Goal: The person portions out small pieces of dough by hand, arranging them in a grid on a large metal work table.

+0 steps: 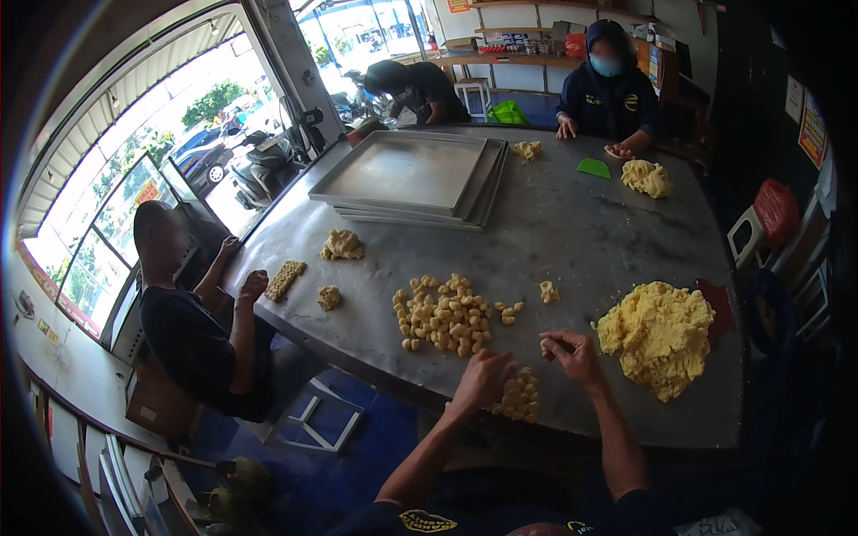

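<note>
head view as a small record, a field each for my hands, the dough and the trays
left hand: beside the small dough cluster; contents unclear
right hand: fingers curled, right of that cluster; contents unclear
ball pile: many pale dough pieces, beyond the left hand
dough mound: large, yellow, crumbly, right side of table
trays: metal, stacked, farther back

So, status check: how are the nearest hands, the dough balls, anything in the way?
Left hand by the heaped dough balls, grip unclear. Right hand, fingers curled, contents unclear. Between hands: lumpy dough cluster; big mound to the right.
</note>
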Demonstrator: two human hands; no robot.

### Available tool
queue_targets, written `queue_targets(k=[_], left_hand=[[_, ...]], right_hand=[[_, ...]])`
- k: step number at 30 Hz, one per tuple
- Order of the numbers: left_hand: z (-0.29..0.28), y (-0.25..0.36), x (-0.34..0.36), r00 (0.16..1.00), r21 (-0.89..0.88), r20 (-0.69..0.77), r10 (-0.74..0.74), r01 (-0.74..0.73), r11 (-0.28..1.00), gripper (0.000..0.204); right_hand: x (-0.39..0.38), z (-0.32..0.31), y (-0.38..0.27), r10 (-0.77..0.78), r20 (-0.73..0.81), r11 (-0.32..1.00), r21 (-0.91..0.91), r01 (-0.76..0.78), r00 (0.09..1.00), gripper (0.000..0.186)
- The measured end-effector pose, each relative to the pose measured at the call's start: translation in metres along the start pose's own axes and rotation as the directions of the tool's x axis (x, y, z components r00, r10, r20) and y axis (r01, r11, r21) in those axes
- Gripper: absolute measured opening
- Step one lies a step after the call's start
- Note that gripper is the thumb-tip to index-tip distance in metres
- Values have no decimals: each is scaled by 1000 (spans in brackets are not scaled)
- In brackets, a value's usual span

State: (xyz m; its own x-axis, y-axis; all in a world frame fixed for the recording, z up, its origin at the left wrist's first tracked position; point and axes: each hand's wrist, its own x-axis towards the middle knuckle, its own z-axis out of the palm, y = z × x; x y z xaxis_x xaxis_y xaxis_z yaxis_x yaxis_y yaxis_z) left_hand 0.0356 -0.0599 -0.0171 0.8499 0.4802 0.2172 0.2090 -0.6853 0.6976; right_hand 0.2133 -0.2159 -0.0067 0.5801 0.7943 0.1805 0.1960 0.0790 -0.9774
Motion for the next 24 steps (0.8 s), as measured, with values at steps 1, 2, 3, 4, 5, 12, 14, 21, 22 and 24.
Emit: queue_targets(k=[1, 2, 3, 4, 5, 12, 14, 21, 22, 24], left_hand=[[7, 4, -6, 997, 71, 22, 74, -76, 995, 32], [13, 7, -10, 988, 139, 49, 148, -153, 978, 32], [18, 8, -11, 993, 82, 95, 77, -85, 993, 32], [15, 10, -11, 991, 53, 119, 58, -65, 997, 30], [12, 13, -9, 989, 24, 145, 40, -44, 999, 29], [21, 21, 1, 987, -61, 159, 24, -15, 998, 23], [26, 24, 5, 996, -255, 55, -66, 77, 964, 24], [4, -1, 12, 969, -688, 65, -238, 217, 692, 40], [1, -3, 13, 970, -727, 61, -234, 204, 655, 41], [-8, -7, 9, 967, -729, 61, -247, 212, 651, 39]], right_hand=[[1, 4, 3, -62, -37, 998, -9, 62, 997, 23], [3, 9, 6, -124, -74, 992, -20, 123, 989, 22], [3, 11, 7, -186, -111, 982, -35, 183, 976, 22], [2, 10, 6, -113, -45, 994, -21, 112, 993, 23], [2, 4, 4, -39, 21, 999, -11, 39, 999, 24], [2, 6, 2, -99, 109, 995, 32, 96, 989, 20], [5, 5, 15, -183, 46, 982, 55, 181, 982, 16], [3, -8, 7, 131, 89, 884, -462, -76, 987, 35], [2, -5, 3, 111, 112, 930, -361, -63, 988, 41], [-1, 4, -8, 62, 151, 989, -145, -40, 987, 53]])
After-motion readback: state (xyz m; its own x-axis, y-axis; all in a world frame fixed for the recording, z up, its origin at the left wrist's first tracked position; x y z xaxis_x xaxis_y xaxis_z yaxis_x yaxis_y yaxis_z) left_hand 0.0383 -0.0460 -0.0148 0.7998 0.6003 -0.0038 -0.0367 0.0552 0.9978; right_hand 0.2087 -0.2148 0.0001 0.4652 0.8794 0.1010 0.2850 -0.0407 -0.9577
